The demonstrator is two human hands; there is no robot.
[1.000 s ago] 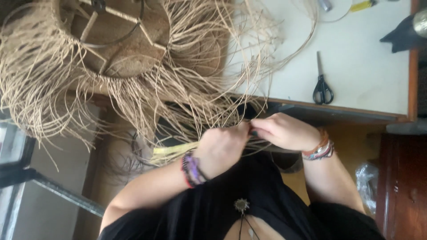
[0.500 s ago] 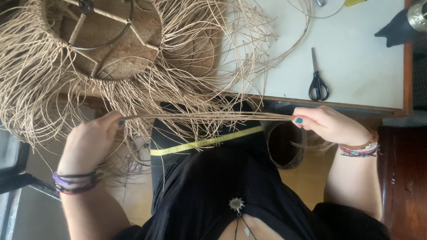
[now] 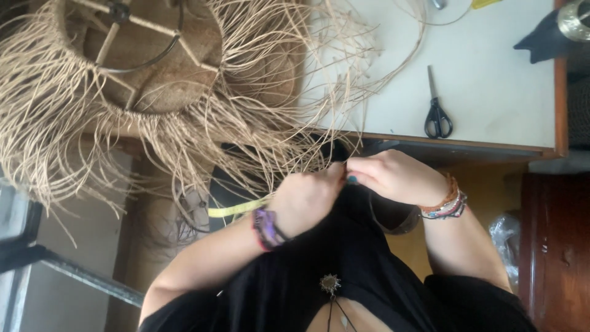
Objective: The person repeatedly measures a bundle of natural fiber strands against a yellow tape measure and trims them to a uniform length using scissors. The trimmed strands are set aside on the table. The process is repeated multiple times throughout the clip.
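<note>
Woven straw lampshade (image 3: 153,67) on wire frame, lying at table (image 3: 491,80) edge, loose strands fanning outward toward the hands. Left hand (image 3: 307,200) and right hand (image 3: 396,177) touching, fingers pinched shut on straw strands (image 3: 319,161) just below the table edge; strand ends running up-left to the shade. Black scissors (image 3: 437,110) on table, blades pointing away, well apart.

Single view from the camera on my head, looking steeply down my chest to my left hand (image 3: 305,198) and right hand (image 3: 393,177), both close at centre. The frame reads inverted: my torso fills 6 o'clock, the table (image 3: 491,80) lies at 1 o'clock, the straw shade (image 3: 147,67) at 11 o'clock. No second view overlaps.
</note>
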